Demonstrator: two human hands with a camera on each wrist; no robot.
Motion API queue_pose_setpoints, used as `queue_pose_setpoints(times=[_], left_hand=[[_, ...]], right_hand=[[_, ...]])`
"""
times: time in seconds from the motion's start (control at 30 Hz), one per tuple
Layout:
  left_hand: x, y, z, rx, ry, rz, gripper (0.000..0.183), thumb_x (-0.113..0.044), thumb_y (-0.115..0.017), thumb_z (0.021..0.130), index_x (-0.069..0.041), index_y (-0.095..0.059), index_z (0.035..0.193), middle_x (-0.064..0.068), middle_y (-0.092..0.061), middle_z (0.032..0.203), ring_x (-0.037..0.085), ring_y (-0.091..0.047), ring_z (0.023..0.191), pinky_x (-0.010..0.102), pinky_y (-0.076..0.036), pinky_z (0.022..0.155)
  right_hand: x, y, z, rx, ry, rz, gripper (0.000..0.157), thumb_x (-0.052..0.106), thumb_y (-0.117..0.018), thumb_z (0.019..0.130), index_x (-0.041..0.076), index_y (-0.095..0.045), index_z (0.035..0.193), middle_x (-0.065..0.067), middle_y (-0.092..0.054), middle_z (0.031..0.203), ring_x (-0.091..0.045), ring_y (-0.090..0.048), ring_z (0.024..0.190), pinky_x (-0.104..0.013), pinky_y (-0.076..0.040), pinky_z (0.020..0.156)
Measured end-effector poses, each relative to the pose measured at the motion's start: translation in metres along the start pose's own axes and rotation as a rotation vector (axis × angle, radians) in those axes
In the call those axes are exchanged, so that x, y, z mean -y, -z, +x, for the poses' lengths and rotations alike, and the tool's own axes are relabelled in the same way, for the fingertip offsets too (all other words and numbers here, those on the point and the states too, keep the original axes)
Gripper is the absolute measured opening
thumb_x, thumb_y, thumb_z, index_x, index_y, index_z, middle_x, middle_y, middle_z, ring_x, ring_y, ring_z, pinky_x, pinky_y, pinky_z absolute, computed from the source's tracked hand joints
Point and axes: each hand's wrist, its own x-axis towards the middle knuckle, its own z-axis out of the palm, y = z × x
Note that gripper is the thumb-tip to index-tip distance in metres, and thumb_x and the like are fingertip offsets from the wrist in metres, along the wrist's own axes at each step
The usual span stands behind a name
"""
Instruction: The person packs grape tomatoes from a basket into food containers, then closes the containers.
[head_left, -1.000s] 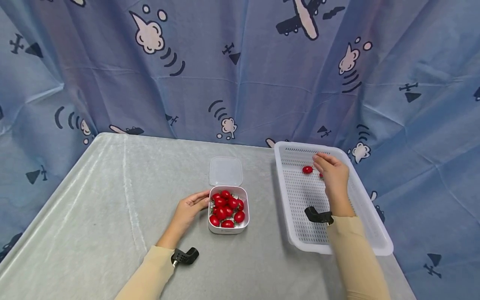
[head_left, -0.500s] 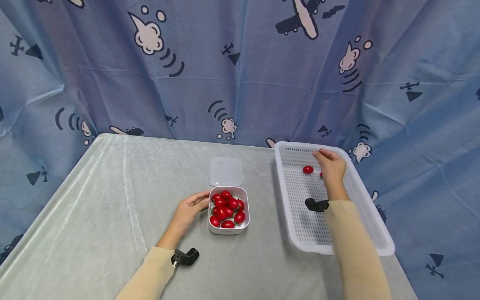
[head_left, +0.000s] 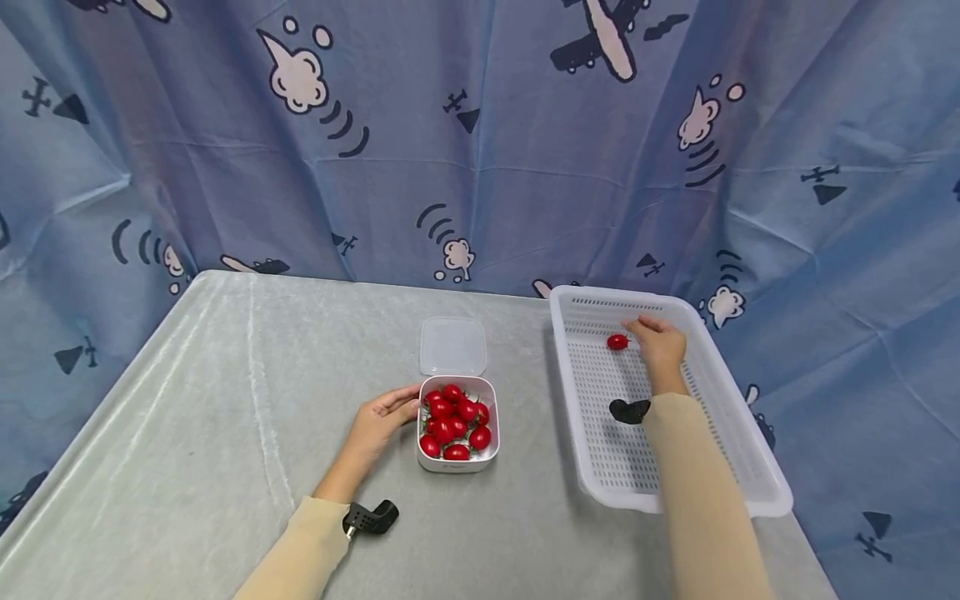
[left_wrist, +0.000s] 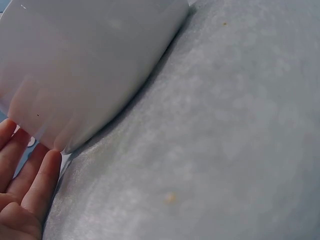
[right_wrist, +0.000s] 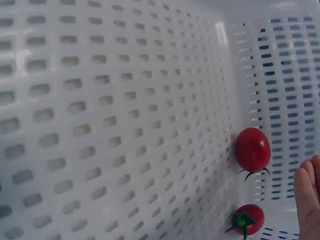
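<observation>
A white square box [head_left: 457, 467] holds several red cherry tomatoes [head_left: 456, 452] with green stems. My left hand [head_left: 381, 419] rests its fingertips against the box's left side; the left wrist view has these fingers [left_wrist: 47, 175] fairly straight at the white wall. Over the far part of a white perforated basket [head_left: 567, 400] is my right hand [head_left: 660, 348], fingers pointing forward. A loose cherry tomato [head_left: 617, 342] lies just left of it. In the right wrist view, a second tomato [right_wrist: 247, 220] lies nearby, hidden by the hand in the head view. Nothing shows between the right fingers [right_wrist: 306, 200].
A clear lid [head_left: 453, 346] lies flat just behind the box. Pale cloth [head_left: 187, 433] covers the table, and a blue patterned curtain [head_left: 390, 167] hangs along the back and right. The basket's raised rim surrounds the right hand's area.
My right hand has shifted slightly left and come down lower over the basket, covering the second tomato in the head view. My left hand and the box stay put.
</observation>
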Motion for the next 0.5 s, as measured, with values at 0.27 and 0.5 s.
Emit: queue_pose_setpoints(times=[0.27, 0.5], left_hand=[[0.002, -0.001, 0.0, -0.006, 0.012, 0.005, 0.041, -0.007, -0.066, 0.094, 0.009, -0.059, 0.131, 0.029, -0.06, 0.132, 0.001, -0.068, 0.099, 0.02, -0.057, 0.089], [0.003, 0.0, 0.0, -0.014, 0.007, -0.001, 0.041, -0.006, -0.066, 0.094, 0.009, -0.059, 0.13, 0.029, -0.061, 0.132, 0.0, -0.068, 0.099, 0.02, -0.057, 0.089]], right_hand=[[-0.014, -0.005, 0.004, 0.04, -0.027, 0.041, 0.061, 0.031, -0.068, 0.094, 0.01, -0.048, 0.147, -0.009, -0.048, 0.153, -0.023, -0.043, 0.138, -0.039, -0.033, 0.121], [-0.025, -0.014, 0.007, 0.029, -0.017, 0.017, 0.055, 0.027, -0.068, 0.094, 0.006, -0.054, 0.142, -0.013, -0.053, 0.148, -0.026, -0.043, 0.136, -0.045, -0.032, 0.121]])
